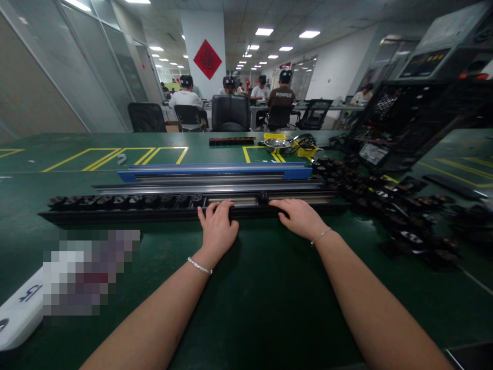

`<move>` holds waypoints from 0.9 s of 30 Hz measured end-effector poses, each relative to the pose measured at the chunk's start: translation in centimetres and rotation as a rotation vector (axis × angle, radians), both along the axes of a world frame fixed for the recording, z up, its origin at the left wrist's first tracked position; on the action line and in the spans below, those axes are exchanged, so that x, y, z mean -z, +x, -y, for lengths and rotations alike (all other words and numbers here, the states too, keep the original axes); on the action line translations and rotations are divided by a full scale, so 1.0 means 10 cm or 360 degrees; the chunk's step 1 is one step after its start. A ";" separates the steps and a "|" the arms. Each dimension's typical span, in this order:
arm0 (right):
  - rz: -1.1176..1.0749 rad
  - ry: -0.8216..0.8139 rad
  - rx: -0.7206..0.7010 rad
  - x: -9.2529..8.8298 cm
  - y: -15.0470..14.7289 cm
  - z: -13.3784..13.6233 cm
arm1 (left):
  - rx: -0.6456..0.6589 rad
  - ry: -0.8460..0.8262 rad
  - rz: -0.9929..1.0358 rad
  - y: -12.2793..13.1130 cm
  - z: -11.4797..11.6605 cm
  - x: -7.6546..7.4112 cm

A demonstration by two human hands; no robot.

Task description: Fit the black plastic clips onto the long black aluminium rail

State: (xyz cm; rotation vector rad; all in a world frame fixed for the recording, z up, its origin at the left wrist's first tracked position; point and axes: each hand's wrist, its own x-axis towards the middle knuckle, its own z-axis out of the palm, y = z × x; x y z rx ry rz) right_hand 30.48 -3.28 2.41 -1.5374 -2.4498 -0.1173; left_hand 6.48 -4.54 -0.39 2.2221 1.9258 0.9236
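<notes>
A long black rail [177, 215] lies across the green table in front of me. A row of small black block-like parts [152, 200] fills its left half. My left hand [219, 226] rests on the rail's middle, fingers spread over the near edge and close to the last part of the row. One separate black part [263, 198] sits in the rail farther right. Beside it is my right hand [302, 218], index finger stretched toward it at the rail's edge and thumb apart below. Whether that fingertip presses the part I cannot tell.
Behind the rail lie a silver rail [208, 188] and a blue one [127, 176]. Many black parts [408, 226] are heaped at right, near a tilted black computer case [389, 118]. A metal bowl [277, 145] stands farther back. A white object [23, 308], partly pixelated, lies at left.
</notes>
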 end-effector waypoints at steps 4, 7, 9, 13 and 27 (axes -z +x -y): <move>-0.0032 -0.0012 -0.0013 0.00 0.02 -0.01 | -0.0003 -0.0010 0.0003 0.01 0.01 -0.01; -0.0038 -0.0013 -0.0024 0.00 0.03 -0.01 | -0.0001 -0.0009 -0.0003 0.01 0.01 -0.02; -0.0038 -0.0011 -0.0028 0.00 0.03 -0.01 | 0.0000 -0.0009 -0.0009 0.00 0.01 -0.02; -0.0047 -0.0002 -0.0028 -0.01 0.03 -0.01 | -0.0006 -0.0009 -0.0010 0.01 0.02 -0.03; -0.0060 0.0017 -0.0019 0.00 0.09 -0.01 | -0.0007 0.0016 -0.0006 0.01 0.01 -0.02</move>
